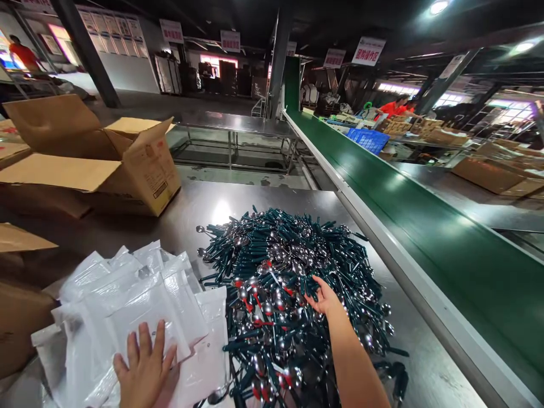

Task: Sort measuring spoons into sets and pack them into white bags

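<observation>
Left hand (147,362) spread flat on white packets (136,300). Right hand (321,297) curled at dark-handled spoons (293,243) in heap; whether firmly pinching, cannot tell. Gathering seems under way, far from done: large loose heap remains on bench (429,340), right of packets. Packets' contents hidden, so finished share unclear.

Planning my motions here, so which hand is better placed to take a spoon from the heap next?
Probably the right hand: its fingers are among the dark-handled spoons, while the left hand lies spread on the white packets.
</observation>
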Motion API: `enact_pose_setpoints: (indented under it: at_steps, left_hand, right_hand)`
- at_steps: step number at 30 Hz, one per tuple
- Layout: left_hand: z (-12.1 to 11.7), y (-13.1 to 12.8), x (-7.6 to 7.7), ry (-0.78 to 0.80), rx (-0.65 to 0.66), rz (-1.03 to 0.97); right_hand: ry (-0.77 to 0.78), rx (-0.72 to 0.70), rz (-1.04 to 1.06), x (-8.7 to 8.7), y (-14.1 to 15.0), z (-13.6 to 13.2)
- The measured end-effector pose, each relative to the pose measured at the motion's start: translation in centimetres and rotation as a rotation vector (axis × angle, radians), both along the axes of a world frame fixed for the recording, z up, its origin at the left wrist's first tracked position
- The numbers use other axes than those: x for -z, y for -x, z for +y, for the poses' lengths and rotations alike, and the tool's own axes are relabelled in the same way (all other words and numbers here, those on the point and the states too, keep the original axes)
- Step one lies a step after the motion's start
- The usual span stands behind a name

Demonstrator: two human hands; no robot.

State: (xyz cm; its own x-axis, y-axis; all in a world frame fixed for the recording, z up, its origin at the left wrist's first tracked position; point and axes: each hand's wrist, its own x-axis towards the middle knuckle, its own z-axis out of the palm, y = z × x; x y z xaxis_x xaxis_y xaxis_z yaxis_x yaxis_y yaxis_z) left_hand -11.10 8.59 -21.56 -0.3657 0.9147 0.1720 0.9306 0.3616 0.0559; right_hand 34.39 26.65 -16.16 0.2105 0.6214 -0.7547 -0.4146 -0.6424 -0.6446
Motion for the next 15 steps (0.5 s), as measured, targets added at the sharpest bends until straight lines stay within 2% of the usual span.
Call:
enact_pose_setpoints:
  at_steps: [4, 9, 15]
  left_hand:
    - [0.0, 0.4, 0.2, 0.051, -0.005, -0.003]
    - [0.1, 0.5, -0.5, 0.121, -0.012, -0.078]
    - [0.0, 0.0, -0.8, 0.057, 0.002, -0.05]
  right_hand:
    - [0.032, -0.013, 0.192, -0.6, 0.9, 0.2]
    - [-0.051, 0.017, 0.321, -0.7, 1.6, 0.8]
    - [-0.173, 0.104, 0.412, -0.5, 1.7, 1.4]
